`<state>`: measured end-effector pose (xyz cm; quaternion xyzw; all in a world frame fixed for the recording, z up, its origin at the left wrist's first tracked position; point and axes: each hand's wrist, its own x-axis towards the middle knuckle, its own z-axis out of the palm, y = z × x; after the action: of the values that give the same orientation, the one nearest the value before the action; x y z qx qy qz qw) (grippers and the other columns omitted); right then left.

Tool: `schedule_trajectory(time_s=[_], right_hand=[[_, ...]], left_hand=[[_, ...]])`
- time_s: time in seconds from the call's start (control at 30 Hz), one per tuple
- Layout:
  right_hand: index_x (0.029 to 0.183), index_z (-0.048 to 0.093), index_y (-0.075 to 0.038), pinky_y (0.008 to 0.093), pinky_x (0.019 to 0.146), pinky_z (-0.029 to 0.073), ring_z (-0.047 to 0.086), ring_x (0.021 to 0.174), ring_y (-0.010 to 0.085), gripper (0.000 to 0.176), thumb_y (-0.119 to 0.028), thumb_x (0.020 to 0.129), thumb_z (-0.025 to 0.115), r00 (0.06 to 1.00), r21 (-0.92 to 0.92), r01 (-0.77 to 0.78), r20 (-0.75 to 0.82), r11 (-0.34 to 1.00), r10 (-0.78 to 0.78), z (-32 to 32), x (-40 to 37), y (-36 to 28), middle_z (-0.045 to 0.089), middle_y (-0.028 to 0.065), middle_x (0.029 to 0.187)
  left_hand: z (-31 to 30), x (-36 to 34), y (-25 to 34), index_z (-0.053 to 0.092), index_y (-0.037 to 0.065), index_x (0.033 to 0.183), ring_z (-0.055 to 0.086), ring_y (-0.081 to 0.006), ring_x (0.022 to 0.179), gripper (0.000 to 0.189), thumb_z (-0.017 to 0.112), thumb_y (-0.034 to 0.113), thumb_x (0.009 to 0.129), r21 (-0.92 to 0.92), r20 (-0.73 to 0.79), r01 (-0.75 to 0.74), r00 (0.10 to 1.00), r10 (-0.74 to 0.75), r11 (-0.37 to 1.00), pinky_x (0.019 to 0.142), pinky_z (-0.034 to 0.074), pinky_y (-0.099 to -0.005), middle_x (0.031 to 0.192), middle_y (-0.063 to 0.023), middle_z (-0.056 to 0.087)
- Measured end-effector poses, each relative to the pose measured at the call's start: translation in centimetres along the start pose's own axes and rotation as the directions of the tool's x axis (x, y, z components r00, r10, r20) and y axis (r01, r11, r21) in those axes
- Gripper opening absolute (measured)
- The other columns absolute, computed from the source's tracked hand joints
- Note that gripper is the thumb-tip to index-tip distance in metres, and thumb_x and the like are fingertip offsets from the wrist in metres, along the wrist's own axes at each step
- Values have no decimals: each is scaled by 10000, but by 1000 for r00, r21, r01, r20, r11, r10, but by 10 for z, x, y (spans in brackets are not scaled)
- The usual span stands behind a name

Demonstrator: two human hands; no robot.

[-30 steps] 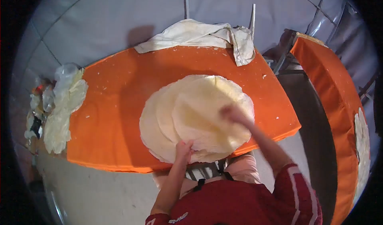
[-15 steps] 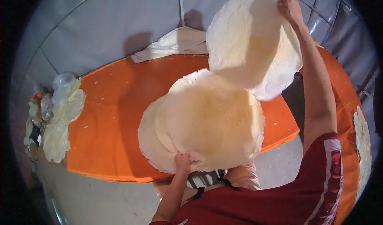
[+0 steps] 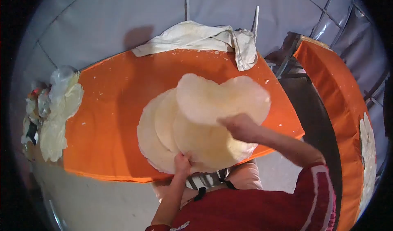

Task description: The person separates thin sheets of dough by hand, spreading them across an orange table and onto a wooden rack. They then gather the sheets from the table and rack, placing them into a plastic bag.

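Lower sheets (image 3: pixel 153 137) laid overlapping on your counter (image 3: pixel 98 120), top sheet (image 3: pixel 204 100) unflattened; left hand (image 3: pixel 182 164) clamps their near edge, right hand (image 3: pixel 242 128) pinches top sheet.

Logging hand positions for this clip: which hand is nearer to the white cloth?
Right. The right hand holds a sheet over the stack, closer to the cloth; the left hand grips the stack's near edge.
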<state>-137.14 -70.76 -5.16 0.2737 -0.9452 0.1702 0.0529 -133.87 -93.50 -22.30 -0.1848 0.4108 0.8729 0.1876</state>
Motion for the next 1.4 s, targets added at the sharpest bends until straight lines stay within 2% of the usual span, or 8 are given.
schedule_trajectory(time_s=[0.4, 0.93, 1.03, 1.07, 1.1, 1.2, 1.33, 1.4], right_hand=[[900, 498, -39, 358, 707, 419, 523, 893, 264, 307, -58, 597, 542, 988, -55, -9, -156, 998, 0, 137, -68, -31, 529, 129, 987], [941, 500, -20, 342, 712, 413, 527, 852, 285, 353, -107, 611, 591, 983, 57, -132, -121, 990, 138, 129, -58, -46, 543, 143, 935], [826, 546, -12, 327, 649, 422, 548, 754, 265, 205, -53, 625, 556, 850, 111, -464, 334, 879, 406, 70, -18, 1, 555, 152, 751], [733, 538, 6, 345, 583, 420, 548, 659, 231, 111, -56, 641, 548, 919, 421, -373, 44, 827, 392, 74, -18, 43, 537, 137, 653], [748, 544, 4, 346, 569, 422, 542, 639, 251, 121, -36, 635, 534, 943, 322, -310, -15, 895, 332, 20, 8, 38, 532, 146, 636], [795, 562, -3, 349, 529, 428, 522, 580, 309, 197, 25, 614, 491, 961, -106, -91, -269, 990, 60, -74, 58, 4, 517, 172, 583], [851, 509, -42, 356, 535, 435, 527, 597, 292, 235, -25, 618, 484, 971, -385, -37, -232, 922, -58, -68, 65, -43, 540, 151, 681], [854, 483, -53, 376, 520, 423, 530, 590, 296, 215, -67, 640, 476, 988, -560, 24, -115, 828, -107, -20, 56, -51, 542, 142, 656]], left_hand=[[8, -15, 18, 408, 21, 1058, 530, -212, 862, 293, 424, 27, 765, -54, 229, 60, 972, -46, 997, 692, 477, -371, 1008, -113, 504], [23, -20, 28, 374, 51, 1083, 511, -166, 859, 272, 417, 145, 831, -109, 205, 61, 978, -38, 992, 662, 451, -308, 999, -82, 492], [3, -21, 39, 387, 42, 1078, 498, -193, 813, 422, 558, 225, 738, 456, -45, -81, 993, 114, 886, 670, 434, -309, 932, -101, 496], [-10, -17, 41, 415, 30, 1037, 496, -216, 794, 419, 572, 206, 691, 761, -105, -183, 912, 397, 623, 660, 421, -327, 886, -116, 496], [-21, -13, 41, 443, 18, 997, 494, -238, 775, 416, 586, 188, 644, 953, -43, -163, 760, 649, 254, 650, 408, -345, 841, -131, 496], [-35, -3, 46, 493, 0, 920, 476, -281, 771, 396, 597, 189, 588, 959, 30, -185, 820, 571, 216, 684, 390, -377, 798, -143, 493], [-25, -2, 47, 516, -11, 865, 496, -260, 777, 312, 577, 170, 617, 960, -8, -153, 820, 572, 233, 681, 409, -344, 824, -150, 508], [-25, 2, 47, 490, -9, 919, 520, -223, 801, 276, 534, 129, 683, 754, -8, -329, 861, 509, 569, 695, 429, -314, 900, -137, 516]])
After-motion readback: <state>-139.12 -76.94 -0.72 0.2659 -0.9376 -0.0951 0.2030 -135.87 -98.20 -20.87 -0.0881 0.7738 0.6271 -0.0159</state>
